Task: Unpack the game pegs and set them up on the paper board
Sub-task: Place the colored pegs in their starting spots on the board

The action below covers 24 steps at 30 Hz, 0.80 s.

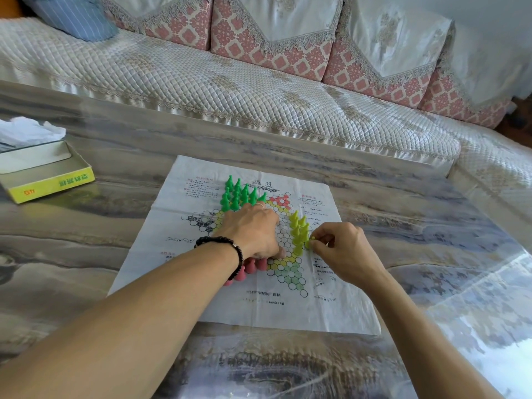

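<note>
Right hand (341, 249) fingers (318, 240) pinched shut on yellow peg (309, 243), at edge of yellow cluster (299, 234) on paper board (201, 283). Left hand (250, 231) fingers curled over board centre, near pink pegs (247, 269); contents unclear. Green pegs (239, 194) standing. Step: filling yellow corner. Next: seat peg upright without toppling neighbours.

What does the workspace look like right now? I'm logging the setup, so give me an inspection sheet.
Surface: glossy marbled table, paper board lying flat on it.
Job's things: green pegs upright at the board's far tip; yellow pegs at its right; pink pegs partly hidden under the left wrist.
Clutter: open yellow box, crumpled plastic behind it.
Grippers: left hand resting on the board; right hand pinching a yellow peg.
Cables: nothing seen.
Surroundings: sofa behind.
</note>
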{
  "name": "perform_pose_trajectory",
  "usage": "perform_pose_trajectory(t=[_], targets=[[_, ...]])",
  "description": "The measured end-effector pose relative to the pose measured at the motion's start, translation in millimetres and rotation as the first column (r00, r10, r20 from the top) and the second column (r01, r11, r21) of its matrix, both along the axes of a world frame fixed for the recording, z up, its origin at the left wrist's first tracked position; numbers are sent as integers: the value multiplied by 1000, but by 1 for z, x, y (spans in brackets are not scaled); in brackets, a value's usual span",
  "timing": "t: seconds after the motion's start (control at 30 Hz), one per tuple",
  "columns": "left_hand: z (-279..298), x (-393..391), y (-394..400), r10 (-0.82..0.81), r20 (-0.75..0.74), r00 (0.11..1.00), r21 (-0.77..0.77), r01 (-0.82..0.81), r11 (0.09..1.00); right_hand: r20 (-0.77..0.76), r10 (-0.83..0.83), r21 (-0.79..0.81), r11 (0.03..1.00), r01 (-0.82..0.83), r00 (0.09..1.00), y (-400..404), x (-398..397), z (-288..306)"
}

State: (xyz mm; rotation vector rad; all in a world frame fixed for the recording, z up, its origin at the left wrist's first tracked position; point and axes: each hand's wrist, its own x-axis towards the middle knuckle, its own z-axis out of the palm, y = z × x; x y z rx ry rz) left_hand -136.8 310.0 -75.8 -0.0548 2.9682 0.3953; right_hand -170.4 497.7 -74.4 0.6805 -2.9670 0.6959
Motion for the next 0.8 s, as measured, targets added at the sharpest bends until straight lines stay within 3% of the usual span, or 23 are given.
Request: perform_pose_trajectory(t=[0.27, 0.47, 0.67, 0.8], targets=[[0, 0, 0, 1, 2, 1000, -6, -1, 1000, 8, 28, 33, 999, -28, 1000, -2, -1, -4], [3, 1, 1, 11, -6, 1000, 8, -11, 1000, -56, -58, -82, 995, 53, 997, 13, -10, 22], [3, 3, 0, 9, -19, 1000, 6, -9, 1000, -14, -32, 164, 986, 34, 999, 38, -7, 32], [1, 3, 0, 11, -25, 1000, 15, -11, 1000, -24, -40, 224, 974, 44, 999, 41, -2, 22]])
